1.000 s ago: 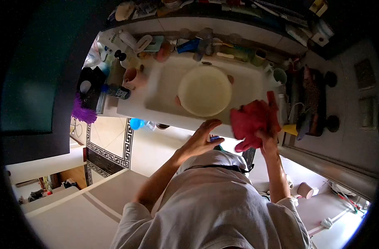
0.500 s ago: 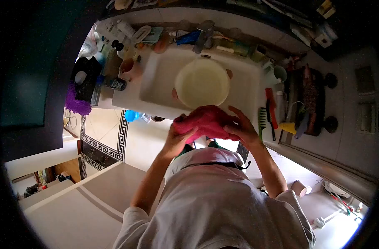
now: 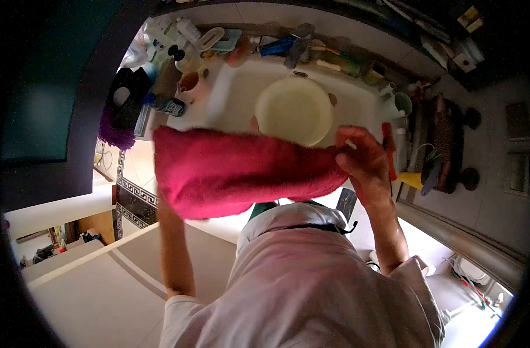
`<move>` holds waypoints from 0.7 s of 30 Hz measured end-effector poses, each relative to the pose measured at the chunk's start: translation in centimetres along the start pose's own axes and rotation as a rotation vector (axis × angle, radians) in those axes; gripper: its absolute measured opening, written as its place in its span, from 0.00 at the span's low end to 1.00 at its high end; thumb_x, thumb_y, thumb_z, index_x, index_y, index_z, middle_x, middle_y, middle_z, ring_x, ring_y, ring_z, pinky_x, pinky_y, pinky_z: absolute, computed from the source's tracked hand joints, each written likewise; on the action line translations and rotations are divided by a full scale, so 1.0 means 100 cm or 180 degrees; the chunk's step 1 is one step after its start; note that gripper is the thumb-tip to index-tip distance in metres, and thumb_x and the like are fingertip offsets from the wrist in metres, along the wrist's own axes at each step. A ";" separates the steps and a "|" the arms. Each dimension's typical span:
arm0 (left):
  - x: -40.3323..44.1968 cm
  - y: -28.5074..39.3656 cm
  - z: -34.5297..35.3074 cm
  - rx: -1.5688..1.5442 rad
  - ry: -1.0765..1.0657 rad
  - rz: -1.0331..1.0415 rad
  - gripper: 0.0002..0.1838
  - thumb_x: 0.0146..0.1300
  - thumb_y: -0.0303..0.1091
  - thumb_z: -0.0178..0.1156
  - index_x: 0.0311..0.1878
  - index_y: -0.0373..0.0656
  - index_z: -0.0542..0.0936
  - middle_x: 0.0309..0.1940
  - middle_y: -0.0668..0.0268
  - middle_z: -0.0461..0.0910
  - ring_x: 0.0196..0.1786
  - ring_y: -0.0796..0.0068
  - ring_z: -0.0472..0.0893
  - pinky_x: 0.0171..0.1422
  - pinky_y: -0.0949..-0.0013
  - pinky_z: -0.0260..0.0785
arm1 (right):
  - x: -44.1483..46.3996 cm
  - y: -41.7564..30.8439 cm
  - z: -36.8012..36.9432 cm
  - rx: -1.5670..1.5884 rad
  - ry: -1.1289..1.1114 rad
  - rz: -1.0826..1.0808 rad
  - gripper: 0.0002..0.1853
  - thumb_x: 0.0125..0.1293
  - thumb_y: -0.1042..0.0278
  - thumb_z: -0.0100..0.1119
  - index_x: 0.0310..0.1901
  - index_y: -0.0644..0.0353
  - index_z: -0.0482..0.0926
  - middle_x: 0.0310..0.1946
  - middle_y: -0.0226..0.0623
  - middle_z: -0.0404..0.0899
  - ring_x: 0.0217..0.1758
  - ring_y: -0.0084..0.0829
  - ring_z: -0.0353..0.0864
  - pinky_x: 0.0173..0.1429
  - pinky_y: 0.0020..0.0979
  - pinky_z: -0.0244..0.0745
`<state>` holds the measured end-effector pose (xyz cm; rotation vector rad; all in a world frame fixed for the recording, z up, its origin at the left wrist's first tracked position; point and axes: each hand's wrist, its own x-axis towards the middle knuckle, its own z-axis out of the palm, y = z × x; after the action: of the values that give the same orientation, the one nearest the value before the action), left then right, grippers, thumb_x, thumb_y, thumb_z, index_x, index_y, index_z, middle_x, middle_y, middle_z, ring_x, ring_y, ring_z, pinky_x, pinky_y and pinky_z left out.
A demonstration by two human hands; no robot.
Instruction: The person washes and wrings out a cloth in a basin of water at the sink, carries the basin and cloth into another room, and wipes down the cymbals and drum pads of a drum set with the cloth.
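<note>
A red towel (image 3: 250, 171) is stretched out in the air between my two hands, in front of the sink's near edge. My right hand (image 3: 366, 165) grips its right end, thumb and fingers closed on the cloth. At the left end the towel hangs over my left hand and hides the fingers; only my left forearm shows below it, and the raised cloth is held up there. Just beyond the towel, a pale round basin (image 3: 294, 113) sits in the white sink (image 3: 233, 95). The basin appears to contain liquid.
A faucet (image 3: 300, 46) stands behind the basin. On the left ledge are a pinkish cup (image 3: 189, 87), a dark can (image 3: 173, 107) and bottles. A red comb-like item (image 3: 388, 151) and a yellow hairdryer-like nozzle (image 3: 411, 179) lie right. A purple fluffy cloth (image 3: 115, 132) hangs left.
The bunched towel has been spread out wide. My left hand has moved left and is now covered by the cloth; my right hand has moved slightly right and up.
</note>
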<state>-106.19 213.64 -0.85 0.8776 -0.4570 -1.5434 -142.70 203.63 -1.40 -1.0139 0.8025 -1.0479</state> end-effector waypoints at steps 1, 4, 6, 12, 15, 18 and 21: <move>0.005 -0.015 -0.008 -0.0240 -0.0044 -0.0001 0.27 0.61 0.37 0.60 0.59 0.34 0.67 0.53 0.56 0.74 0.53 0.64 0.77 0.62 0.64 0.68 | 0.006 -0.006 0.009 0.0031 0.0075 -0.0142 0.28 0.56 0.70 0.67 0.58 0.58 0.69 0.46 0.33 0.74 0.50 0.29 0.75 0.56 0.29 0.71; 0.011 -0.066 -0.016 -0.0363 0.0099 -0.0238 0.25 0.62 0.34 0.57 0.59 0.33 0.67 0.53 0.55 0.74 0.53 0.64 0.77 0.62 0.63 0.69 | 0.015 0.019 0.017 0.0694 0.0216 0.0490 0.31 0.60 0.60 0.64 0.62 0.58 0.65 0.56 0.38 0.69 0.54 0.32 0.74 0.60 0.32 0.70; 0.013 -0.081 -0.015 -0.0228 0.0175 -0.0401 0.24 0.63 0.33 0.55 0.59 0.32 0.67 0.54 0.54 0.74 0.53 0.64 0.77 0.62 0.63 0.69 | 0.010 0.057 0.009 0.1932 0.0053 0.2152 0.30 0.64 0.59 0.60 0.64 0.60 0.63 0.63 0.40 0.64 0.58 0.32 0.73 0.59 0.33 0.73; 0.018 -0.066 -0.059 0.0725 0.0657 -0.0897 0.21 0.65 0.28 0.49 0.59 0.30 0.67 0.55 0.53 0.74 0.54 0.63 0.77 0.61 0.61 0.70 | 0.015 0.129 -0.011 0.0783 0.0303 0.1193 0.22 0.60 0.59 0.62 0.52 0.63 0.73 0.43 0.37 0.79 0.44 0.31 0.78 0.48 0.33 0.75; 0.003 -0.070 -0.084 0.0404 0.0213 -0.0466 0.20 0.66 0.28 0.47 0.59 0.30 0.68 0.53 0.54 0.76 0.54 0.64 0.78 0.62 0.60 0.70 | 0.012 0.106 -0.017 -0.0150 0.0213 0.1265 0.18 0.60 0.60 0.62 0.47 0.64 0.76 0.38 0.35 0.79 0.39 0.29 0.78 0.44 0.31 0.75; -0.015 -0.078 -0.086 -0.0393 0.0675 -0.0637 0.21 0.65 0.32 0.50 0.59 0.32 0.69 0.53 0.54 0.76 0.54 0.63 0.77 0.59 0.61 0.71 | 0.001 0.114 -0.023 -0.1223 0.0192 0.0926 0.20 0.57 0.59 0.66 0.45 0.66 0.76 0.36 0.39 0.81 0.38 0.29 0.80 0.43 0.31 0.76; -0.018 -0.062 -0.065 -0.0857 0.1108 -0.1184 0.19 0.62 0.32 0.54 0.55 0.35 0.71 0.49 0.58 0.78 0.51 0.64 0.77 0.54 0.65 0.73 | -0.005 0.109 -0.016 -0.1595 0.0488 0.0848 0.25 0.51 0.65 0.72 0.48 0.67 0.75 0.39 0.44 0.83 0.42 0.29 0.82 0.44 0.30 0.78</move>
<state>-105.45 217.77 -9.01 1.0304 0.1735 -1.6917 -140.99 205.39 -12.16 -1.2111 1.3305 -0.7125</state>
